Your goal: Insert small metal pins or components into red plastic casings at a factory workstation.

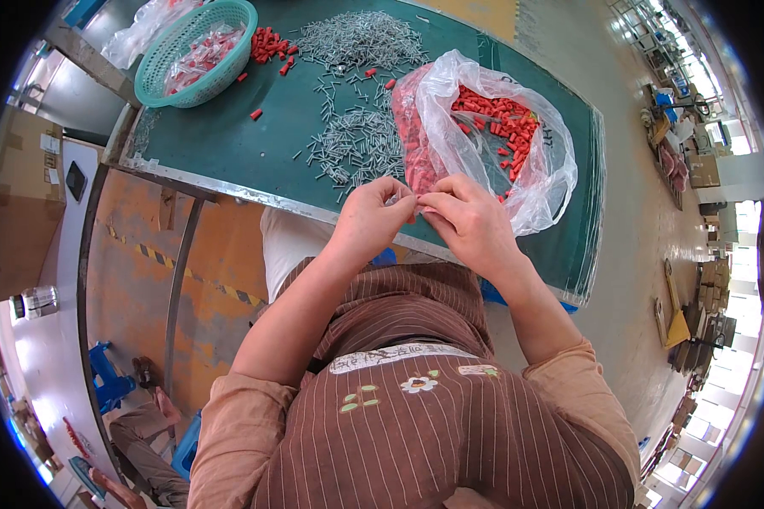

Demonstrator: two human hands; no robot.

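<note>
My left hand (372, 215) and my right hand (474, 222) meet at the table's near edge, fingertips pinched close together. A speck of red shows between them, but the fingers hide most of what they hold. Just beyond my right hand lies a clear plastic bag (437, 92), its mouth spread wide around many small red plastic sleeves (522, 129). Left of the bag, a loose heap of short grey metal pins (356, 142) is nearest my left hand. A larger heap of similar pins (363, 38) sits farther back.
A green mesh basket (148, 83) with small clear packets of red pieces stands at the table's far left. Loose red sleeves (268, 44) lie beside it. The green tabletop (204, 148) has a metal edge. At lower left, another person's leg (140, 437) shows near a blue stool (110, 379).
</note>
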